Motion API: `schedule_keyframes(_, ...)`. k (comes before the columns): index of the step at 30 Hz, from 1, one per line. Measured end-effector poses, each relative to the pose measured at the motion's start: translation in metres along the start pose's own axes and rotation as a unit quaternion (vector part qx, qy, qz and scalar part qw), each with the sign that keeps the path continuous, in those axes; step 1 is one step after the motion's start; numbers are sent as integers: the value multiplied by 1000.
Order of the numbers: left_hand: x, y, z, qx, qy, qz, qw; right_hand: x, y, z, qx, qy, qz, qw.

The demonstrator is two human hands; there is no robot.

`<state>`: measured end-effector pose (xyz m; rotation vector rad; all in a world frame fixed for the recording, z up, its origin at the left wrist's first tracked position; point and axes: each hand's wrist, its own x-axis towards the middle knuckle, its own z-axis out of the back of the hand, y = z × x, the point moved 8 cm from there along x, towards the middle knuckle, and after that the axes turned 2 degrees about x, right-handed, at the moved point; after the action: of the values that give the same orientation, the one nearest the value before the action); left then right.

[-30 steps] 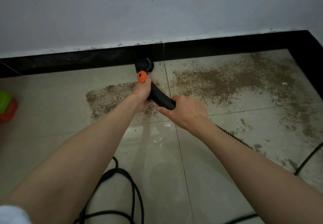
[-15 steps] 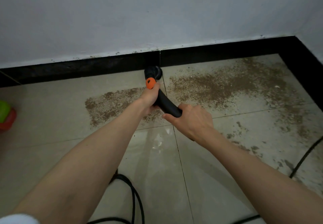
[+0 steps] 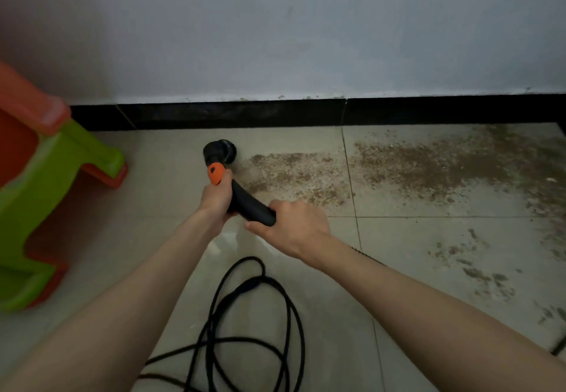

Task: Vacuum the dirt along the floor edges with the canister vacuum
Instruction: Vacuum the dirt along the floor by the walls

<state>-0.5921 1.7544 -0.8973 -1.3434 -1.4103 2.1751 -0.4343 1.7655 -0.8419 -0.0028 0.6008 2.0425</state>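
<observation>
I hold a black vacuum wand (image 3: 248, 203) with an orange collar. Its round black brush head (image 3: 221, 150) rests on the tiled floor, a little in front of the black skirting (image 3: 275, 114). My left hand (image 3: 216, 198) grips the wand just behind the orange collar. My right hand (image 3: 291, 225) grips it further back, where the ribbed hose leaves under my forearm. Brown dirt (image 3: 398, 168) lies in a wide band on the tiles to the right of the brush head, with thinner patches at the lower right.
A green and orange plastic stool (image 3: 39, 195) stands on the left against the wall. A black cable (image 3: 251, 324) lies looped on the floor between my forearms. The pale wall (image 3: 306, 30) rises behind the skirting.
The brush head has shifted left, off the dirt patch onto cleaner tile. My view has swung left too, so the stool and cable loops show more. Both hands kept their grip.
</observation>
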Motion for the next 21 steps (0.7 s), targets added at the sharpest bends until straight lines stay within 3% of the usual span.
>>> schedule_keyframes(8,2,21,56,4,-37,27,999,-4,42,-30,9,36,25,999)
schedule_keyframes(21,2,15,16,31,35,24,999,-9,16,-18,5,1,-24,1000)
